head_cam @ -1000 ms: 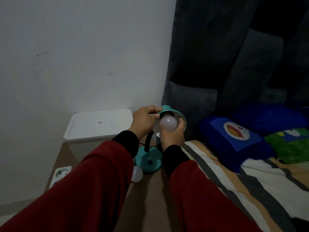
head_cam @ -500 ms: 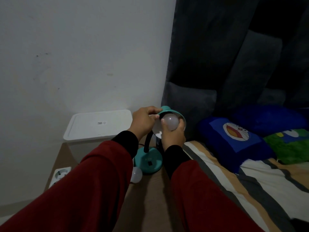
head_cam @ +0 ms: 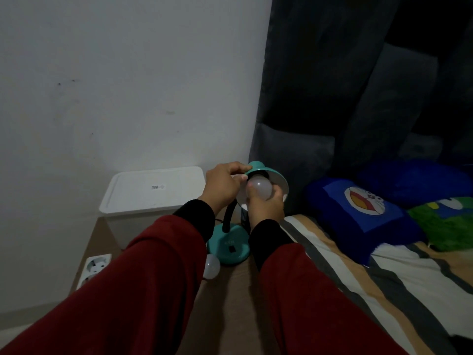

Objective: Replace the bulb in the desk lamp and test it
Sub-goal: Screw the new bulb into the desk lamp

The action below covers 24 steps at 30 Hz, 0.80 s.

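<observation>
A dim bedroom corner: a pale wall (head_cam: pixel 122 85) on the left meets a dark curtain (head_cam: pixel 345 85) on the right, and below them a brown counter (head_cam: pixel 230 303) stands beside a bed with a striped sheet (head_cam: pixel 384 283).

On the counter a teal desk lamp (head_cam: pixel 229 248) stands on its round base, its black gooseneck rising to a teal shade (head_cam: pixel 268 172) tilted toward the camera. The left hand (head_cam: pixel 224 184), in a red sleeve with a black cuff, grips the top of the shade, fingers curled over its narrow end. The right hand (head_cam: pixel 266 207) comes up from below, its fingers closed around a white bulb (head_cam: pixel 261 188) held at the mouth of the shade. The bulb's base is hidden, so whether it sits in the socket cannot be told. The bulb is unlit.

A second white bulb (head_cam: pixel 212 266) lies on the counter just beside the lamp base, partly behind the left sleeve. Behind the lamp, against the wall, sits a white lidded box (head_cam: pixel 153 190). A white power strip (head_cam: pixel 96 265) lies at the counter's left edge. On the bed rest a blue cartoon-cat pillow (head_cam: pixel 363 213) and, beside it, a green cushion (head_cam: pixel 445 221).
</observation>
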Each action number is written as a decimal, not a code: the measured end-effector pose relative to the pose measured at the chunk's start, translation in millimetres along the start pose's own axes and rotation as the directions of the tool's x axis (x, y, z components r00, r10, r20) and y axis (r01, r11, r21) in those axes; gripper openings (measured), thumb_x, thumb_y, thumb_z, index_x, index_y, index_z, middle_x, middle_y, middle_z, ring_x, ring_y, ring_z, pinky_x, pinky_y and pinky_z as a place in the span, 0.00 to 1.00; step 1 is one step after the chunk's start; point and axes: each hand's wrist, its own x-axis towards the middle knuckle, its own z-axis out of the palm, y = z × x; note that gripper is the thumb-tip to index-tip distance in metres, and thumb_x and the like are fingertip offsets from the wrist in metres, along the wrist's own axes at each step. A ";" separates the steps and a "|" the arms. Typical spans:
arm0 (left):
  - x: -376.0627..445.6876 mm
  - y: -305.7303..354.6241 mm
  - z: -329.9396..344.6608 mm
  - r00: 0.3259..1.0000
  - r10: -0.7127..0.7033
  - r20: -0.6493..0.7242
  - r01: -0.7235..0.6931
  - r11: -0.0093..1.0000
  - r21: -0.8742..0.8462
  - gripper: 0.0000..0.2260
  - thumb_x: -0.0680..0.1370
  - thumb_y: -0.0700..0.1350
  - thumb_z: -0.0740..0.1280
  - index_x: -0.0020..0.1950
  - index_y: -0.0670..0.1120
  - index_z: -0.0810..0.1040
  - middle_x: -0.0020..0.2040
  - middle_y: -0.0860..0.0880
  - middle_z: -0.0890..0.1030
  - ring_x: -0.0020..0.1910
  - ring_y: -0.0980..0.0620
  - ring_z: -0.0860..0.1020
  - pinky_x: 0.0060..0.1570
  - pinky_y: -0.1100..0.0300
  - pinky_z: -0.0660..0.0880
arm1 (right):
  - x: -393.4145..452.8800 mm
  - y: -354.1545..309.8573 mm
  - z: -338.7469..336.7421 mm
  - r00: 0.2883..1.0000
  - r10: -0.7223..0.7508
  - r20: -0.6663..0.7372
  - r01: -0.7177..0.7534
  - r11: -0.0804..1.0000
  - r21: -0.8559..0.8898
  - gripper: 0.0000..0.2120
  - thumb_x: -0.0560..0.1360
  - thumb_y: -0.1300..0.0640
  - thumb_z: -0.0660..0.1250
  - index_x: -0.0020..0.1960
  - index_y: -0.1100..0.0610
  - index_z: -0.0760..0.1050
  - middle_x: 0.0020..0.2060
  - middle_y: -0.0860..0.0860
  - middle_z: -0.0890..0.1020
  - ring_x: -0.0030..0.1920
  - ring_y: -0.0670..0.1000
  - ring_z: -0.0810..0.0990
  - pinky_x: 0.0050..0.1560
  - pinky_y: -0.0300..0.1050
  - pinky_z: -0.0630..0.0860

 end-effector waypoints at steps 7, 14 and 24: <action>1.1 -0.1 -0.1 1.000 -0.006 -0.004 0.006 1.000 -0.007 0.13 0.77 0.36 0.65 0.61 0.43 0.80 0.60 0.46 0.81 0.60 0.54 0.77 0.50 0.79 0.62 | 1.3 0.7 4.7 0.993 0.102 0.063 -0.115 0.962 0.247 0.34 0.67 0.47 0.73 0.70 0.50 0.66 0.63 0.56 0.75 0.59 0.58 0.78 0.61 0.55 0.77; -7.1 -1.1 -6.3 1.000 0.003 0.016 -0.004 0.997 0.076 0.19 0.79 0.41 0.63 0.70 0.49 0.71 0.64 0.45 0.78 0.64 0.50 0.75 0.53 0.75 0.64 | 2.2 -15.4 -13.8 0.979 0.102 0.178 -0.048 0.957 -0.285 0.36 0.70 0.49 0.71 0.71 0.62 0.62 0.64 0.59 0.75 0.62 0.60 0.76 0.56 0.45 0.74; -31.1 -15.2 -34.7 0.983 -0.179 0.028 0.153 0.901 0.406 0.20 0.79 0.47 0.63 0.69 0.43 0.70 0.65 0.41 0.76 0.66 0.45 0.73 0.66 0.59 0.65 | -12.5 -37.4 -38.6 0.962 -0.028 0.270 0.225 0.637 -0.737 0.24 0.74 0.53 0.67 0.65 0.65 0.71 0.64 0.62 0.74 0.63 0.61 0.76 0.59 0.48 0.75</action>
